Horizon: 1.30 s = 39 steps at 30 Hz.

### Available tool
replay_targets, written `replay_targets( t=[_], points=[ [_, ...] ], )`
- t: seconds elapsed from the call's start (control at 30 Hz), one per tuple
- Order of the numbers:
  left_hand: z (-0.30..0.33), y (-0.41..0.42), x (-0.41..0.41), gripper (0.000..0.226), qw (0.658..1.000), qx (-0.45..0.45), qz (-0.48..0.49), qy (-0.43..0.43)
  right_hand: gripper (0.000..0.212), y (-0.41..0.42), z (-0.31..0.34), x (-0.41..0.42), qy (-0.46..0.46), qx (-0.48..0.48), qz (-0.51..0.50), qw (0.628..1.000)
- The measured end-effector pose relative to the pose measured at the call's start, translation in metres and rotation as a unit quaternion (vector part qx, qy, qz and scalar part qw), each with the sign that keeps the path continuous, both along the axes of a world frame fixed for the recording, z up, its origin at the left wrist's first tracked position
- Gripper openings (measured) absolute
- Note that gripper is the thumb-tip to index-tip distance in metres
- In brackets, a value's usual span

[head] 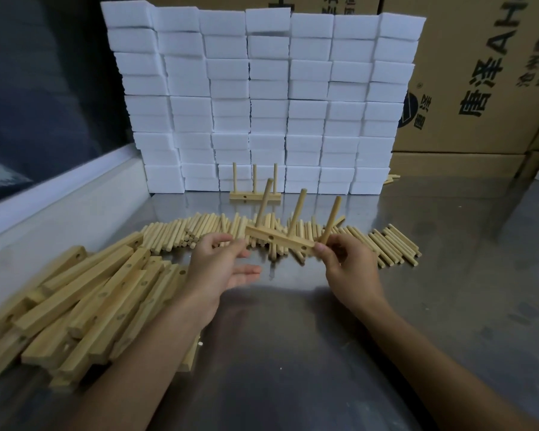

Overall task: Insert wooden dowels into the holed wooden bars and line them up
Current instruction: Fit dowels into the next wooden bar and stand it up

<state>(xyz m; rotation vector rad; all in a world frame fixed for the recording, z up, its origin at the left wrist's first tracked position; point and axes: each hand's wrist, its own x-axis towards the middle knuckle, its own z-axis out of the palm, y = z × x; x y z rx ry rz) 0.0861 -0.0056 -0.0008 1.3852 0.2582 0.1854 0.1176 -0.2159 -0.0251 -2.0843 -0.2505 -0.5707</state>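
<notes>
A holed wooden bar (pixel 279 239) with three dowels standing in it is held tilted above the metal table. My right hand (pixel 346 265) pinches its right end, at the base of the rightmost dowel (pixel 331 220). My left hand (pixel 221 265) is just left of the bar's left end, palm up, fingers relaxed and holding nothing. A finished bar with three upright dowels (pixel 255 194) stands farther back against the foam blocks. Loose dowels (pixel 181 233) lie in a row across the middle of the table. A pile of holed bars (pixel 91 293) lies at the left.
A wall of stacked white foam blocks (pixel 262 98) closes the back of the table. Brown cardboard boxes (pixel 479 88) stand at the back right. A white ledge (pixel 59 200) runs along the table's left edge. The steel tabletop (pixel 293 353) lies bare near me.
</notes>
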Motion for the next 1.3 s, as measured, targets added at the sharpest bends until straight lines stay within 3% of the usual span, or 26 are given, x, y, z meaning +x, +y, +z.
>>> replay_targets(
  t=[0.07,0.13,0.2,0.27,0.43,0.57,0.77,1.0,1.17,1.3],
  points=[
    [-0.001,-0.002,0.000,0.012,0.996,0.086,0.027,-0.026,0.013,0.000,0.004,0.008,0.000,-0.001,-0.014,1.000],
    [-0.006,-0.006,-0.001,0.010,0.970,0.237,0.016,-0.061,0.016,0.002,0.010,0.020,-0.003,-0.010,-0.024,1.000],
    [-0.013,-0.010,-0.003,0.019,0.911,0.401,-0.029,-0.089,0.015,0.006,0.017,0.038,0.006,-0.020,-0.020,1.000],
    [-0.017,-0.012,-0.005,0.022,0.863,0.493,-0.062,-0.093,0.011,0.014,0.026,0.063,0.024,-0.028,-0.013,0.999],
    [-0.020,-0.006,-0.001,0.016,0.849,0.517,-0.080,-0.075,0.015,0.038,0.036,0.137,0.050,-0.061,-0.013,0.997],
    [-0.022,-0.003,0.000,0.012,0.801,0.587,-0.054,-0.103,0.021,0.055,0.028,0.183,0.082,-0.107,-0.013,0.991],
    [-0.024,0.000,0.001,0.006,0.765,0.633,-0.051,-0.107,0.015,0.064,0.016,0.228,0.124,-0.119,-0.019,0.985],
    [-0.025,-0.001,0.002,0.006,0.755,0.645,-0.060,-0.103,0.016,0.066,0.007,0.244,0.141,-0.191,-0.052,0.970],
    [-0.025,0.000,0.001,0.003,0.751,0.649,-0.063,-0.102,0.019,0.071,0.005,0.247,0.132,-0.192,-0.096,0.968],
    [-0.026,-0.001,0.002,0.003,0.747,0.653,-0.063,-0.107,0.009,0.075,0.007,0.247,0.112,-0.229,-0.124,0.959]
  ],
)
